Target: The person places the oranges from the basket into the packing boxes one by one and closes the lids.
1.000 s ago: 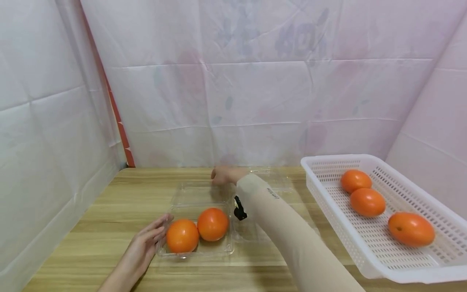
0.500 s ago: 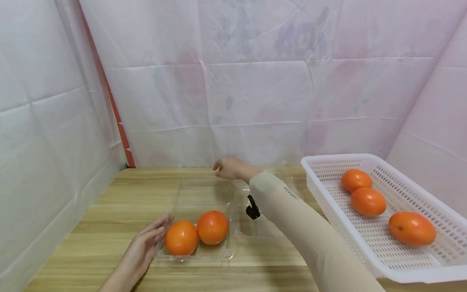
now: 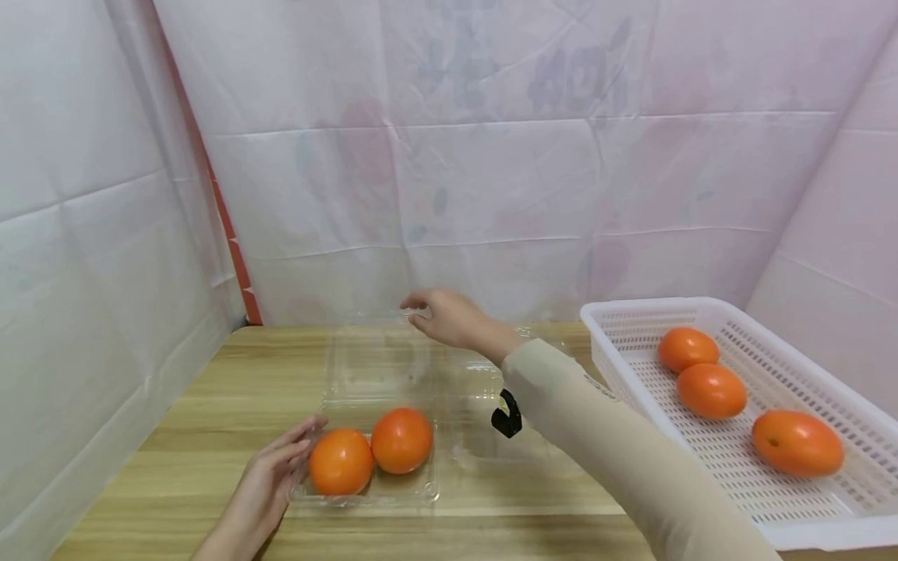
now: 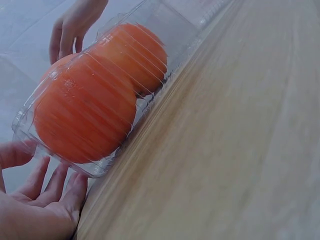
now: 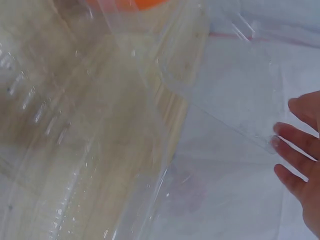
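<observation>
- On the wooden counter (image 3: pixel 168 467), a clear plastic box (image 3: pixel 429 489) is placed; all clock directions here are counted from this box, with 12 o'clock at the far side.
- In the box two orange-red fruits are contained: the first fruit (image 3: pixel 341 461) is seen toward 9 o'clock, and the second fruit (image 3: pixel 402 441) is set close beside it, toward 2 o'clock.
- At 12 o'clock the clear lid (image 3: pixel 382 358) is joined to the box; it is tilted, and its far edge is raised above the counter.
- At 9 o'clock the left hand (image 3: pixel 269 471) is placed beside the box. Its fingers are almost straight and a little spread; the end of the box is touched by them, but nothing is gripped.
- At 1 o'clock the right hand (image 3: pixel 449 315) is held at the far corner of the lid. Its fingers are lightly bent and spread apart, and the lid's corner is touched by the fingertips.
- The right arm is covered by a pale sleeve (image 3: pixel 617 452).
- Between 2 and 3 o'clock another clear container (image 3: pixel 484 436) is partly hidden under this arm.
- At 3 o'clock, well apart, a white basket (image 3: pixel 828 536) is placed, in which three more fruits (image 3: pixel 711 391) are laid.
</observation>
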Motion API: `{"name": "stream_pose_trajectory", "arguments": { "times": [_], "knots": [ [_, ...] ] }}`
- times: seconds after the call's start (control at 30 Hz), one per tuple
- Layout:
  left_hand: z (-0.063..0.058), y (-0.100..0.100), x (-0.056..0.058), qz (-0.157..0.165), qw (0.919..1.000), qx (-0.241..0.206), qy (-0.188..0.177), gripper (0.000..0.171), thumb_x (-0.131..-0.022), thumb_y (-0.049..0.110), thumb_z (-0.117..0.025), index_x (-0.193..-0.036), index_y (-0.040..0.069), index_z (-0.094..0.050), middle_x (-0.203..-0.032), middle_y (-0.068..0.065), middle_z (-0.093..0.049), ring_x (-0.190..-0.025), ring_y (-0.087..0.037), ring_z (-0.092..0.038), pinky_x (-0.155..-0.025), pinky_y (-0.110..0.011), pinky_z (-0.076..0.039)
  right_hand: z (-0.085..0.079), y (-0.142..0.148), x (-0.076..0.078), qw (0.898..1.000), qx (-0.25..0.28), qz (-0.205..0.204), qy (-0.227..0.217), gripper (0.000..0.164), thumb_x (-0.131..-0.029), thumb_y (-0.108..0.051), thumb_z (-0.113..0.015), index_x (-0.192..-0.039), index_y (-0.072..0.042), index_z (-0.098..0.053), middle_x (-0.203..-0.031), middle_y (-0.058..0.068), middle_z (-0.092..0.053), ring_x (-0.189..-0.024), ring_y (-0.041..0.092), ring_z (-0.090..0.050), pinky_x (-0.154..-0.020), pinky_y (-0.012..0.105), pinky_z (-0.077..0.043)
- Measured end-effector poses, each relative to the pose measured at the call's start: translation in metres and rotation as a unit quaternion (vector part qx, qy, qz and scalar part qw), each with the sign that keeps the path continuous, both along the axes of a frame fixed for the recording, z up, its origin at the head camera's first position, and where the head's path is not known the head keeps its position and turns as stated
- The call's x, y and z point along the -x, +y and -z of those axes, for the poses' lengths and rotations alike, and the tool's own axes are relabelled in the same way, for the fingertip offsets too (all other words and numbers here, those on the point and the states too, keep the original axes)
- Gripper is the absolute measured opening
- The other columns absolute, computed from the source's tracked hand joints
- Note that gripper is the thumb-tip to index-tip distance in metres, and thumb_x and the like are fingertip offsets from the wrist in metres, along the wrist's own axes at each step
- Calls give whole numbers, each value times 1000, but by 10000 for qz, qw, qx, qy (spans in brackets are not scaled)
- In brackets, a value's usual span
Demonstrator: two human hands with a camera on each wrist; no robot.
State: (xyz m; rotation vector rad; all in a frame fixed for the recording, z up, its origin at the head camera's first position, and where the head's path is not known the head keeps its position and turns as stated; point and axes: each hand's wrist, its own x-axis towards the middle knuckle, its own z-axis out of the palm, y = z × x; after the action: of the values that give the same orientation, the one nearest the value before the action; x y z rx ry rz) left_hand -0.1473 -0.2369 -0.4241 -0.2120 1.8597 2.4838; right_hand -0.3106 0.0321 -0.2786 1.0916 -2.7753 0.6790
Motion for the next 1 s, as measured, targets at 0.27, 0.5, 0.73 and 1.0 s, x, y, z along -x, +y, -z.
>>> {"name": "stream_pose_trajectory", "arguments": {
  "times": [0.27,0.5,0.73,1.0],
  "knots": [
    [-6,-7,3,254,9979,583,-99,54,-101,9,-47,-149,-9,-29,-140,-7,-53,-107,2,-59,-92,-20,-48,-10,6,-27,9946,877,-216,517,23,-95,-3,-61,-115,-9,-71,-115,3,-69,-103,17,-62,-93,36,-50],
    [-11,-20,2,892,9868,1313,-307,59,-103,20,-51,-148,-11,-31,-148,-21,-43,-112,-5,-58,-92,-22,-49,-4,10,-56,9748,1852,-612,1082,22,-90,6,-64,-102,-9,-75,-103,1,-72,-92,15,-63,-79,30,-52],
    [-17,-33,1,1642,9714,1679,-359,61,-104,26,-50,-147,-13,-32,-139,-19,-52,-112,-14,-58,-87,-30,-52,5,14,-85,9544,2233,-1093,1651,22,-86,9,-69,-98,-8,-76,-97,1,-72,-93,17,-62,-82,31,-52],
    [-28,-43,-1,2509,9557,1527,-189,44,-106,24,-46,-131,-12,-48,-113,-5,-64,-99,-16,-63,-82,-32,-55,15,23,-114,9445,2186,-1267,2101,27,-83,12,-71,-99,-10,-75,-101,-1,-72,-100,16,-62,-90,29,-50]
  ]
}}
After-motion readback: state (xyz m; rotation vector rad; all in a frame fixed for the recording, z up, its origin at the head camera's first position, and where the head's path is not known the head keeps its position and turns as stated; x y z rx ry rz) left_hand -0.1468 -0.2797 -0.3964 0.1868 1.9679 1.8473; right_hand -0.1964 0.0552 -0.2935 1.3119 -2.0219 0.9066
